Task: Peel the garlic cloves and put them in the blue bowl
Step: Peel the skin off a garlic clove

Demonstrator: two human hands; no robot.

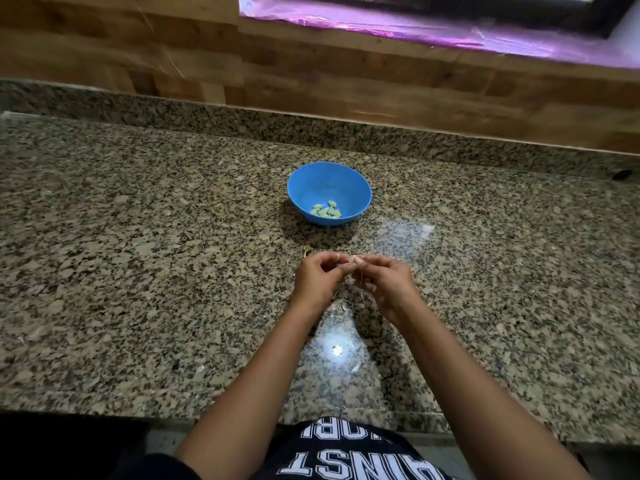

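the garlic clove (354, 259) sits between the two hands, held above the granite countertop (138, 271) near its middle. the right hand (381, 280) pinches it with thumb and forefinger, and the pale bulge of the clove shows just above those fingertips. the left hand (317, 275) has its fingers curled in so the tips meet the clove from the other side. whether they grip loose skin or the clove itself i cannot tell. it is too small and too covered to read its long axis.

the blue bowl (363, 188) stands straight beyond the hands, toward the far edge of the countertop and a touch to the left hand's side. it is near the hands but not touching them. a small heap of peeled cloves (326, 209) already lies in its bottom. my guess is the peeling of this clove isn't finished. once it is, the drop is a short reach forward, about equally easy for either hand, with the left marginally closer.

a curled scrap (305, 251), likely stem or skin, lies on the stone just beyond the left hand, and a few pale flakes of skin (343, 306) lie beneath the wrists. the polished granite throws back a bright glare. behind it runs a granite upstand, then a wood-patterned wall (311, 74), and a ledge covered in purple film (415, 26) at the top.
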